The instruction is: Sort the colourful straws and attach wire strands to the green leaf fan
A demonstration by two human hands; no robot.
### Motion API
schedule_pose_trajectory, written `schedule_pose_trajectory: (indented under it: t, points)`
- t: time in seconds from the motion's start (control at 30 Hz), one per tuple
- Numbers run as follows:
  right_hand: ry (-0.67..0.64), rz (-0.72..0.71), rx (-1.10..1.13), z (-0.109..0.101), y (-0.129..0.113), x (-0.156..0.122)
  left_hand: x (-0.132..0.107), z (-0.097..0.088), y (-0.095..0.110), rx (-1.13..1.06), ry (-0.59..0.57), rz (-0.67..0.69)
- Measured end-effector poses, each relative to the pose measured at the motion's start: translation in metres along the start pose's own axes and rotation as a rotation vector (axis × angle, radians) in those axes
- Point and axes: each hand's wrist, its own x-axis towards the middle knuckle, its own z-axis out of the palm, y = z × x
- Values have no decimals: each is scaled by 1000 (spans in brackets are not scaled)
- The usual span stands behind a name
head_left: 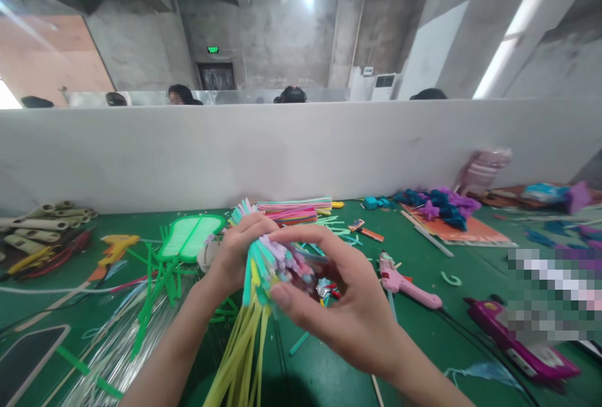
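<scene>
A thick bundle of pastel pipe cleaners (pixel 277 259) in mint, yellow, lilac and pink is held above the table, its cut ends facing me and to the right. My left hand (pixel 239 247) wraps round the bundle from the left. Around the end of it curves my right hand (pixel 341 294), with thumb and fingertips touching the stems on opposite sides. Long yellow strands (pixel 239 357) hang below the bundle toward the near edge; where they join it is partly hidden. Behind my hands lie more pipe cleaners (pixel 294 212) in pink, red and pale tones.
A pink glue gun (pixel 409 286) and a magenta device (pixel 522 338) lie to the right. On the left are a yellow glue gun (pixel 115 250), green pipe cleaners (pixel 160 285), silvery stems (pixel 136 332) and a phone (pixel 32 363). A white partition (pixel 188 156) closes off the back.
</scene>
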Motion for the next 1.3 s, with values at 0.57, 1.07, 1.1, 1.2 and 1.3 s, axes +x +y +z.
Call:
schedule_pose_trajectory:
  t: [0.57, 1.07, 1.1, 1.2, 1.3]
  points:
    - [-38, 173, 309, 0, 11, 8, -2, 1, -3, 9, -69, -61]
    - [529, 15, -35, -73, 25, 24, 95, 8, -91, 506, -412, -318]
    - [522, 21, -42, -73, 26, 24, 100, 20, -101, 525, -459, -332]
    - [519, 37, -41, -76, 27, 25, 103, 56, -127, 557, -582, -343]
    - [554, 43, -51, -84, 29, 25, 95, 84, -145, 592, -655, -365]
